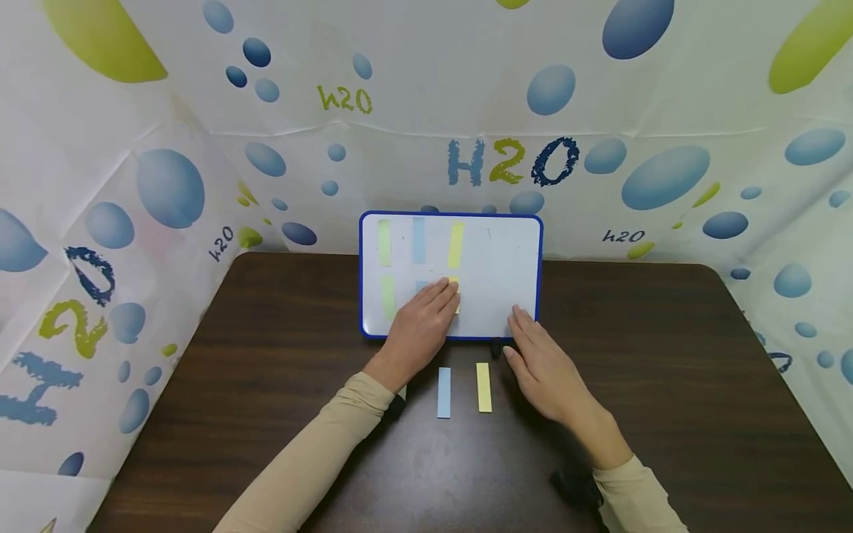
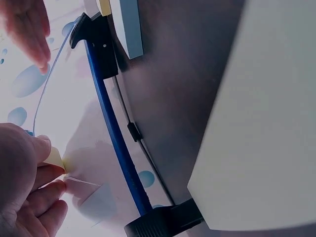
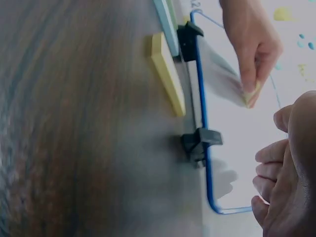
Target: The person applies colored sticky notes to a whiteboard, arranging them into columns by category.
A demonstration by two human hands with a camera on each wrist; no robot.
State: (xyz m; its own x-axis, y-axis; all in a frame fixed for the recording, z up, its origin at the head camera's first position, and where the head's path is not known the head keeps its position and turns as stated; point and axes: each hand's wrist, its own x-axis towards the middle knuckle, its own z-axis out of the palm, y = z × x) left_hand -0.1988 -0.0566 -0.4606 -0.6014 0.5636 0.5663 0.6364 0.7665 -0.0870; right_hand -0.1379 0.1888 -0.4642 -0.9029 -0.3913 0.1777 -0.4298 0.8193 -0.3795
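Observation:
Thumb and fingers of my left hand pinch a yellow sticky note at the face of a blue-framed whiteboard. The hand covers most of that note in the head view. My right hand, fingers straight, is by the board's lower right corner and holds nothing; whether it touches the board I cannot tell. On the board's upper row are a green strip, a blue strip and a yellow strip. Below are another green strip and a partly hidden blue strip.
A blue sticky-note pad and a yellow pad lie on the dark table before the board. The left forearm mostly hides a green pad. Black clip-like feet support the board's lower edge.

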